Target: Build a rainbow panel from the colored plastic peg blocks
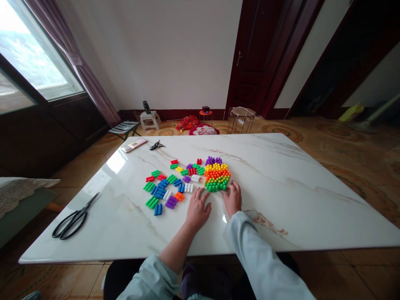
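Observation:
A round peg board [218, 175] stands on the white marble table [281, 200], filled with rows of purple, yellow, orange, red and green pegs. Several loose coloured pegs [168, 185] lie scattered to its left. My left hand [197, 207] rests flat on the table just below the loose pegs, fingers apart and holding nothing. My right hand [233, 198] lies at the board's near right edge, its fingertips touching the green pegs, fingers loosely spread.
Black scissors [75, 217] lie near the table's left front edge. A phone [133, 145] and a small dark tool [156, 145] sit at the far left corner. Stools, a folding chair and red items stand on the floor beyond the table.

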### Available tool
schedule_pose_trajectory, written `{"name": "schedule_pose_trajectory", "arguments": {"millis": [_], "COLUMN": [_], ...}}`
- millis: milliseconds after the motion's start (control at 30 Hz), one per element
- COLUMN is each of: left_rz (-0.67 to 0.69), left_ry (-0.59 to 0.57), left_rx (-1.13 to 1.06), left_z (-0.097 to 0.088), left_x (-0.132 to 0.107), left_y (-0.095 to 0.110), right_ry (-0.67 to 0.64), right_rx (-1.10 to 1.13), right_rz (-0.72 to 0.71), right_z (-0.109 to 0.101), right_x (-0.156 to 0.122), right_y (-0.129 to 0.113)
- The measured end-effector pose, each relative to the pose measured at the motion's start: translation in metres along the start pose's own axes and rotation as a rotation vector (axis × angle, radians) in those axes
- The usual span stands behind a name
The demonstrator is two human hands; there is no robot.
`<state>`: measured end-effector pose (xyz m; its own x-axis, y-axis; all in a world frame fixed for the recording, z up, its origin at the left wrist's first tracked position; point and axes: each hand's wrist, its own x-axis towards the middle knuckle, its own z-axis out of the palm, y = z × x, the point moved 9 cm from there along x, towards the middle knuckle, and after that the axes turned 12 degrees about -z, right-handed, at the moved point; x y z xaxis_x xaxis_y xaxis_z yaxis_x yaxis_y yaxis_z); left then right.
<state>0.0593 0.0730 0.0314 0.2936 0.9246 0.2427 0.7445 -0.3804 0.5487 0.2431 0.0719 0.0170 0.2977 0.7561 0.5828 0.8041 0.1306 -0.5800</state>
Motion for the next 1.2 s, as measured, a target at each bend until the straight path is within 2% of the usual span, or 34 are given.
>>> {"name": "schedule_pose_trajectory", "arguments": {"millis": [133,200,233,333,400,533,633,733,800,867,933,1033,1100,1200], "left_rz": [-0.007,-0.009,-0.01,-0.015,-0.016,-0.016,-0.037,-0.129,-0.268,-0.436,-0.571,-0.563,-0.522,-0.522], "left_ry": [0.008,0.015,0.019,0.026,0.029,0.053,0.079,0.206,0.306,0.298,0.177,-0.002,-0.032,-0.014], "left_rx": [-0.029,-0.054,-0.067,-0.102,-0.121,-0.214,-0.35,-0.3,-0.095,0.162,0.359,0.498,0.541,0.569], "left_z": [-0.001,-0.002,-0.003,-0.005,-0.005,-0.007,-0.023,-0.061,-0.091,-0.11,-0.114,-0.104,-0.1,-0.099], "left_x": [0.0,0.0,0.001,0.002,0.001,-0.002,0.002,0.021,0.039,0.06,0.077,0.092,0.095,0.094], "left_y": [-0.001,-0.001,-0.001,-0.001,-0.001,-0.003,-0.01,-0.035,-0.062,-0.093,-0.123,-0.142,-0.145,-0.144], "right_ry": [0.103,0.082,0.008,-0.342,-0.503,-0.588,-0.593,-0.591,-0.595,-0.602,-0.605,-0.601,-0.596,-0.592], "right_rx": [-0.032,-0.072,-0.089,-0.131,-0.165,-0.221,-0.245,-0.248,-0.253,-0.263,-0.27,-0.268,-0.263,-0.255], "right_rz": [-0.064,-0.111,-0.154,-0.371,-0.491,-0.545,-0.546,-0.547,-0.547,-0.54,-0.53,-0.525,-0.531,-0.536], "right_z": [-0.024,-0.031,-0.027,0.001,0.018,0.031,0.034,0.034,0.034,0.034,0.033,0.033,0.033,0.033], "right_x": [-0.004,-0.01,-0.012,-0.022,-0.028,-0.026,-0.026,-0.027,-0.028,-0.028,-0.027,-0.027,-0.027,-0.027], "right_y": [-0.008,-0.019,-0.028,-0.061,-0.077,-0.085,-0.083,-0.081,-0.081,-0.081,-0.08,-0.08,-0.08,-0.081]}}
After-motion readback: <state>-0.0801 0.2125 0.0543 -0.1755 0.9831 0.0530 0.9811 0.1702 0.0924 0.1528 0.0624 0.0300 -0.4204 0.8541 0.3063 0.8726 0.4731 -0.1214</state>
